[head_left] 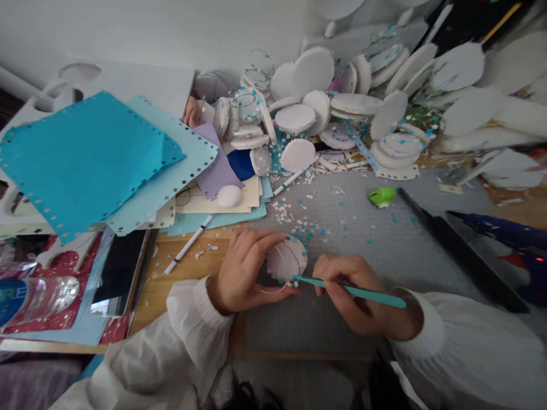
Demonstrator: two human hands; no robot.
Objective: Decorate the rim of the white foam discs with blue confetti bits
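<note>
My left hand (pixel 243 270) is closed around the edge of a small round white disc (pixel 285 261), fingers at its upper left and thumb along the bottom. A thin white wire ring is held with the disc, and tiny blue pieces sit near its rim. In my right hand (pixel 354 293) is a pair of turquoise tweezers (pixel 374 296), gripped like a pen. Their tip meets the lower right rim of the disc, beside some small pale pieces. Loose blue and white paper stars (pixel 314 228) lie scattered just beyond both hands.
White discs (pixel 294 118) and star-trimmed wire rings are piled along the back. Punched blue paper (pixel 94 159) lies at left, near a white pen (pixel 188 244) and a plastic bottle (pixel 38 296). A green punch (pixel 382 196), a long black object (pixel 461 250) and a dark-blue glue gun (pixel 504 230) are on the right.
</note>
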